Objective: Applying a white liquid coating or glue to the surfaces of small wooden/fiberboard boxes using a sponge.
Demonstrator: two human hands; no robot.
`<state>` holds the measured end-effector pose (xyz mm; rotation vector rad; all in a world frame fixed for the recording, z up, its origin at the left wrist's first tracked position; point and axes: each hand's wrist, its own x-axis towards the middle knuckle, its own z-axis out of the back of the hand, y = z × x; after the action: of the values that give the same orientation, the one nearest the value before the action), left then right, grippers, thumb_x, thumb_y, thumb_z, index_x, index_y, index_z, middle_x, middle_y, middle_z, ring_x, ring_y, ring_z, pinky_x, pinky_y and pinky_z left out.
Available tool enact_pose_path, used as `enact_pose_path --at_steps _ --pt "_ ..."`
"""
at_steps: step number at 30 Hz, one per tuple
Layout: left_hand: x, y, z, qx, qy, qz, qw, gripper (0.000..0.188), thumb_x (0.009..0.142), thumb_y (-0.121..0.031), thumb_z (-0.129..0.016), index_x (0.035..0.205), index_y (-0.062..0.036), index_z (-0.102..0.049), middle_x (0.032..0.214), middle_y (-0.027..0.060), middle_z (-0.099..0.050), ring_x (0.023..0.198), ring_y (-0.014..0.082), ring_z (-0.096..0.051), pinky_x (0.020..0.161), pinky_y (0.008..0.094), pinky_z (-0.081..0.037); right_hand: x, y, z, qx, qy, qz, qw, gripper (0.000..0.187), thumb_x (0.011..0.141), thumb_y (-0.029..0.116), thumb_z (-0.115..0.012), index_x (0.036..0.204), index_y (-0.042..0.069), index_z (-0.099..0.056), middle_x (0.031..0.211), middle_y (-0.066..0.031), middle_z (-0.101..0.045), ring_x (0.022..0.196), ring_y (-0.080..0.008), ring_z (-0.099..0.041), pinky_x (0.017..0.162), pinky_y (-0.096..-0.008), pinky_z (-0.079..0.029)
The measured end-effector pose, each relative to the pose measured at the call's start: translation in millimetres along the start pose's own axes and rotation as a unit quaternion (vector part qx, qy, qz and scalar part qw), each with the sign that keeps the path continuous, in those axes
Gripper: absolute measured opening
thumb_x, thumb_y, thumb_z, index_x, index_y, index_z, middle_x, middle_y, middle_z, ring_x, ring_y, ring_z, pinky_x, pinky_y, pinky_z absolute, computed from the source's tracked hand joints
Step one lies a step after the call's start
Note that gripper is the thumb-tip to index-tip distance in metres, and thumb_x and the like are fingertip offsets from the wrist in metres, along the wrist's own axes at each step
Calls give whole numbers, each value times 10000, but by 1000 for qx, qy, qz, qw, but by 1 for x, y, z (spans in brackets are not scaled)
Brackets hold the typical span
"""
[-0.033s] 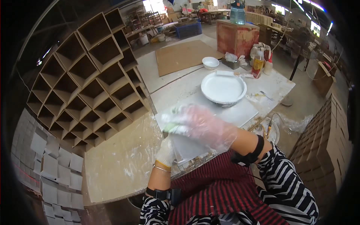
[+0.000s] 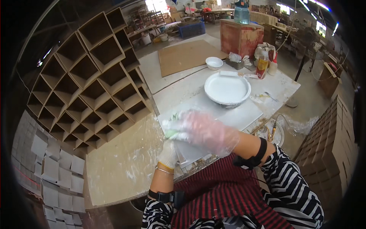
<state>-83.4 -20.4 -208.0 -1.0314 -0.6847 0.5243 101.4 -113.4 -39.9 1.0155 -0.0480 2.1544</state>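
My right hand (image 2: 207, 129) wears a clear plastic cover over a pinkish glove and is smeared by motion. It overlaps a white-and-green patch (image 2: 174, 129), which may be cloth or glove; I cannot make out which. My left hand (image 2: 167, 153), in a white knit glove with a yellow cuff, sits just below that patch with its fingers hidden. Under both hands lies a white, shiny sheet (image 2: 242, 119) on the table. Just beyond it stands a round bowl of white liquid (image 2: 227, 88), with a white roller (image 2: 229, 74) across its far rim.
Brown compartment grids (image 2: 85, 86) stand at the left, and another (image 2: 324, 133) at the right. Farther back are a brown board (image 2: 188, 57), a small white bowl (image 2: 214, 63), a bottle (image 2: 262, 67) and a red box (image 2: 242, 40). A bucket (image 2: 280, 133) holds tools beside the table.
The blurred right hand and the white-and-green patch have shifted slightly. My left hand and the things on the table stay in place.
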Motion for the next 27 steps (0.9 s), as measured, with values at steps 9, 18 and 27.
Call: enact_pose_path --at_steps 9,18,27 --pt "9 -17 13 -249 -22 37 968 438 1007 -265 -319 1354 -24 -435 1339 177 -508 1211 307 -506 1032 448 -404 -55 36 -15 -2 294 33 955 316 859 213 -619 1153 99 -603 976 -145 -595 792 -295 -638 657 -401 -533" --pt "31 12 13 -718 178 29 672 501 994 -328 -274 1378 -41 -419 1365 179 -490 1223 352 -494 1027 478 -411 -2 -28 -14 -30 32 153 987 349 863 173 -595 1200 83 -612 994 -170 -614 894 -300 -610 767 -396 -519" --pt "18 1 18 -230 -58 20 971 382 991 -251 -333 1250 -30 -507 1215 172 -575 1110 294 -566 960 421 -474 -45 3 5 25 131 87 987 385 818 142 -600 1203 140 -619 1098 -118 -617 925 -280 -603 761 -397 -508"
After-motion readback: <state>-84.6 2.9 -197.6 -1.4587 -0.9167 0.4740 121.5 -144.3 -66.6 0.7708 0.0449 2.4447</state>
